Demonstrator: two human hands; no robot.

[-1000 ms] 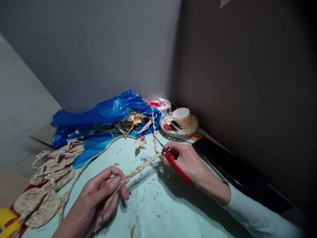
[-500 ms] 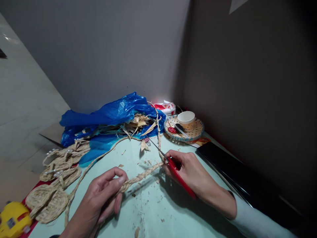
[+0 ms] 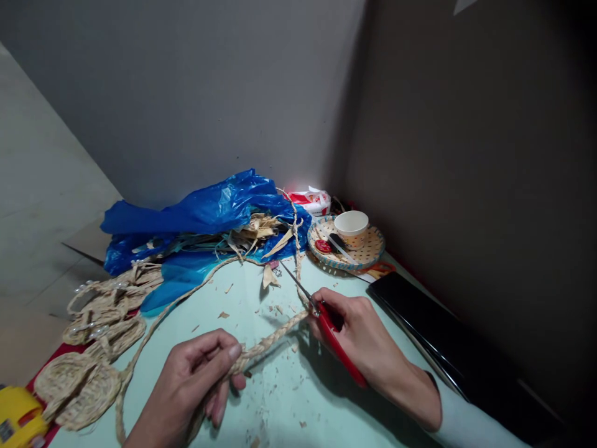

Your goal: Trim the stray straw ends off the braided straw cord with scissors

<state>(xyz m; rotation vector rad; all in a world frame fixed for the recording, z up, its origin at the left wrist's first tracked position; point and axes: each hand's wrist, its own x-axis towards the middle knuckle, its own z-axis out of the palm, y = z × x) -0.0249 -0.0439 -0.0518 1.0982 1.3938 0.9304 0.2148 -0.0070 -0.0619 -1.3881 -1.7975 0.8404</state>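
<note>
A braided straw cord (image 3: pixel 275 336) runs between my two hands above the pale green tabletop. My left hand (image 3: pixel 203 376) is closed on it, thumb pressed on top near the fingertips. In my right hand (image 3: pixel 352 336) are red-handled scissors (image 3: pixel 333 339), their dark blades pointing up and to the left. The right fingers also meet the braid's far end beside the scissors. Beyond that hand, the cord goes on upward toward a blue plastic bag (image 3: pixel 200 214). Another length curves left across the table and down past my left wrist.
Dry husk strips (image 3: pixel 261 230) spill from the bag. Woven straw slippers (image 3: pixel 81 386) with pearl beads lie at left, near a yellow tape measure (image 3: pixel 18 417). A round woven tray (image 3: pixel 373 249) holds a paper cup (image 3: pixel 352 229). A long black object (image 3: pixel 433 336) lies at right; scraps dot the table.
The view has shifted slightly. My left hand has moved a little along or with the braid, its fingers curled under it. The right hand keeps the scissors in much the same place.
</note>
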